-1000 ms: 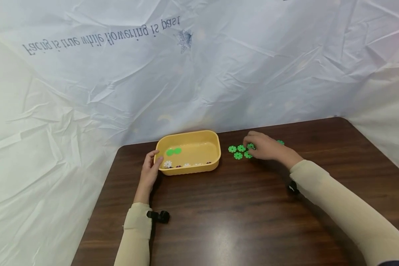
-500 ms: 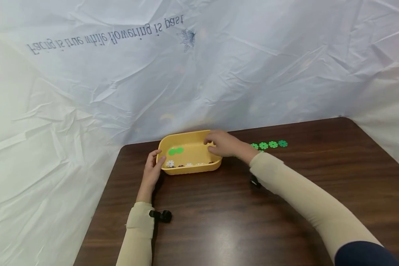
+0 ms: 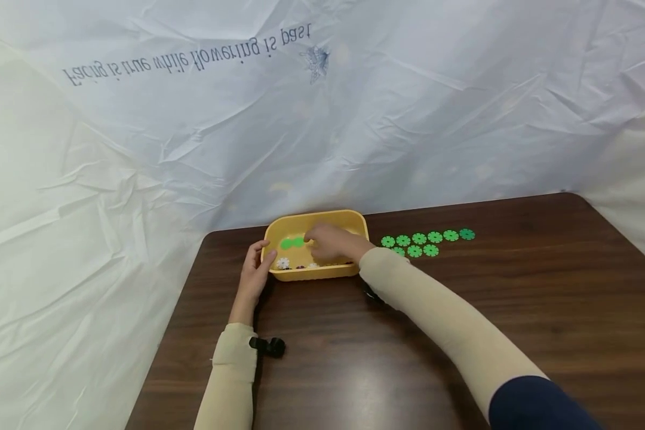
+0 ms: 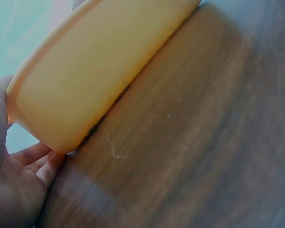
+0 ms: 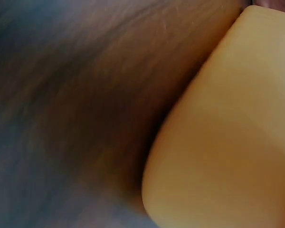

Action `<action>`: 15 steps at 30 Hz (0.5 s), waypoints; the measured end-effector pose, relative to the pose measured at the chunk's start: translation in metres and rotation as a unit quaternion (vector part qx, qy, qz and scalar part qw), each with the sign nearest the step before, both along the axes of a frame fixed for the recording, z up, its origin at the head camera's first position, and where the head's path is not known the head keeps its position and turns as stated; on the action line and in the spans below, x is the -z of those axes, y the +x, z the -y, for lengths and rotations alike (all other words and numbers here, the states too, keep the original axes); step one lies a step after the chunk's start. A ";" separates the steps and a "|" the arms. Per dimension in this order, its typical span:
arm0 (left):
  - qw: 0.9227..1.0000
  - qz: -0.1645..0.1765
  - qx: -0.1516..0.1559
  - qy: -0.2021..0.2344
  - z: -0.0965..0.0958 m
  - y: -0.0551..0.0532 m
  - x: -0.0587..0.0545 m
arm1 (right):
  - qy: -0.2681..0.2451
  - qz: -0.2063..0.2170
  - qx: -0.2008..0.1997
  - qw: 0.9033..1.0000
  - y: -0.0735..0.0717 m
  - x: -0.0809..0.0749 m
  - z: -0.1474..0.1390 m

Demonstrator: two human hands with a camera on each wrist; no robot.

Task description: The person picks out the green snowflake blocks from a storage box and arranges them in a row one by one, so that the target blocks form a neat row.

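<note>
My left hand [image 3: 254,272] holds the left end of a yellow plastic basin [image 3: 317,273]. Its thumb lies over the rim, and its fingers are against the outer wall, as the left wrist view also shows beside the basin [image 4: 85,71]. My right hand [image 3: 333,242] reaches down into the basin, fingertips right at two light green flower-shaped discs [image 3: 286,243] on its floor. I cannot tell whether those fingers pinch a disc. White discs [image 3: 282,263] and dark ones lie along the near inner side. Only the basin's outer wall [image 5: 218,123] fills the right wrist view, the right hand being hidden.
Right of the basin, several green flower-shaped discs [image 3: 419,238] lie in two rows on the dark wooden table [image 3: 322,334]. One darker green disc [image 3: 467,234] ends the far row. A white printed cloth [image 3: 381,119] hangs behind the table's back edge.
My right hand has moved left from the rows of green discs, over the basin's right rim, and down into the basin. The left hand has kept its hold on the rim.
</note>
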State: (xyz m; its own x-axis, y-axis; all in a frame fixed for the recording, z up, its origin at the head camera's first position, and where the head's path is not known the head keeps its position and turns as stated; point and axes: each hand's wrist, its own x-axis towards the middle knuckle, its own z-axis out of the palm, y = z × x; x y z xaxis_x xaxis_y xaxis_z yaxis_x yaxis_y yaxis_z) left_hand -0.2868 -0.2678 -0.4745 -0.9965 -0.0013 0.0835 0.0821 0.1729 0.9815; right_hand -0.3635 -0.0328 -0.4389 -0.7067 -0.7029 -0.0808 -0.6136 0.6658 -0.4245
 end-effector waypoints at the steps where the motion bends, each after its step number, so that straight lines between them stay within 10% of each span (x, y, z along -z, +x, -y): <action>1: 1.000 0.000 -0.001 0.001 0.000 0.000 0.000 | 0.003 0.001 0.002 1.000 -0.001 0.003 0.002; 15: 1.000 -0.004 -0.009 -0.004 -0.001 0.001 0.000 | 0.057 -0.036 0.031 0.997 0.000 0.023 0.023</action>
